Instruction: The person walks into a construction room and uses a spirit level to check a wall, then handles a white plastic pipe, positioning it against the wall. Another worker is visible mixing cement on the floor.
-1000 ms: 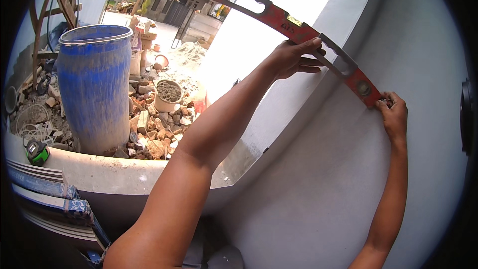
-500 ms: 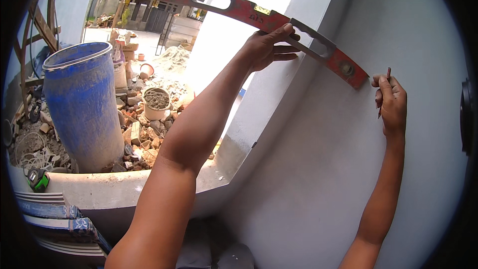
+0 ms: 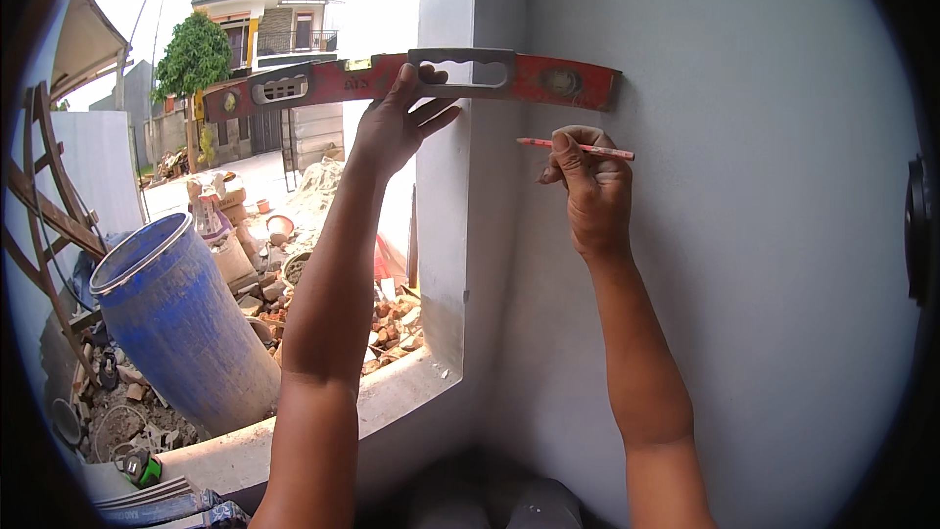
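Observation:
A red and black spirit level (image 3: 362,86) with vials and two grip openings lies nearly horizontal in the picture. Its right end is against or close to the grey wall; I cannot tell if it touches. My left hand (image 3: 397,132) holds it near the middle from below, thumb up on the front, with other fingers stretched out behind and beneath. Below the level's right end, my right hand (image 3: 592,198) pinches a thin reddish pencil (image 3: 615,152) between thumb and fingers. The pencil lies almost sideways, its tip pointing left, apart from the level.
Smooth grey wall (image 3: 764,264) fills the right, meeting a pale pillar (image 3: 443,225). Past the low ledge (image 3: 392,402) stand a blue drum (image 3: 186,323), rubble (image 3: 397,333) and sacks. A green and black tape measure (image 3: 144,470) sits by stacked tiles (image 3: 171,506) at lower left.
My view has turned and the level now appears flatter and further left. My right hand has come left, below the level's end, and the pencil has swung from upright to sideways.

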Demonstrator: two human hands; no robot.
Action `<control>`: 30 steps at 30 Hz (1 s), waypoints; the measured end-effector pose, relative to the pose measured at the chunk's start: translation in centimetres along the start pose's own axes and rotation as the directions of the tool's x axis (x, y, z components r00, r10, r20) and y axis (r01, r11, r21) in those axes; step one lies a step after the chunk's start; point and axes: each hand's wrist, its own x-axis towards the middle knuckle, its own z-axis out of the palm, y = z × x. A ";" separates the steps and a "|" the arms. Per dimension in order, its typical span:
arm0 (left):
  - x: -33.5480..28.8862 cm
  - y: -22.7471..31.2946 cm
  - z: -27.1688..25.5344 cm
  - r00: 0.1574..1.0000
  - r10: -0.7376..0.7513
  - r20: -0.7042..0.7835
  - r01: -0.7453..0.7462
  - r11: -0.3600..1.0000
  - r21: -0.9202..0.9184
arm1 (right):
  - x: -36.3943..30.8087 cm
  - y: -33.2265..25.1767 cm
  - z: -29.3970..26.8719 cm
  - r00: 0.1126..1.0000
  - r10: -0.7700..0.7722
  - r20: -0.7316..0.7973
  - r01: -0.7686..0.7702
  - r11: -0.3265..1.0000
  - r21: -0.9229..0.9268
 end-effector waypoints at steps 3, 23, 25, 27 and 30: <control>-0.1 0.1 0.4 1.000 -0.001 -0.026 0.002 1.000 0.012 | 0.2 1.4 2.1 0.990 0.105 -0.092 -0.077 0.962 0.262; 0.2 0.0 0.0 0.999 0.012 -0.043 -0.010 0.998 0.055 | 2.7 3.8 6.0 0.962 0.254 -0.102 -0.182 0.873 0.453; 0.0 0.0 0.0 0.999 0.021 -0.030 -0.020 0.998 0.057 | 2.7 3.9 5.9 0.962 0.261 -0.074 -0.208 0.883 0.420; -0.3 0.0 0.0 0.998 0.006 -0.058 -0.003 0.999 0.047 | 2.6 4.0 5.8 0.962 0.269 -0.046 -0.229 0.887 0.401; -0.4 0.0 -0.1 0.998 0.004 -0.063 -0.001 0.999 0.047 | 2.5 4.2 5.8 0.964 0.265 -0.039 -0.229 0.891 0.391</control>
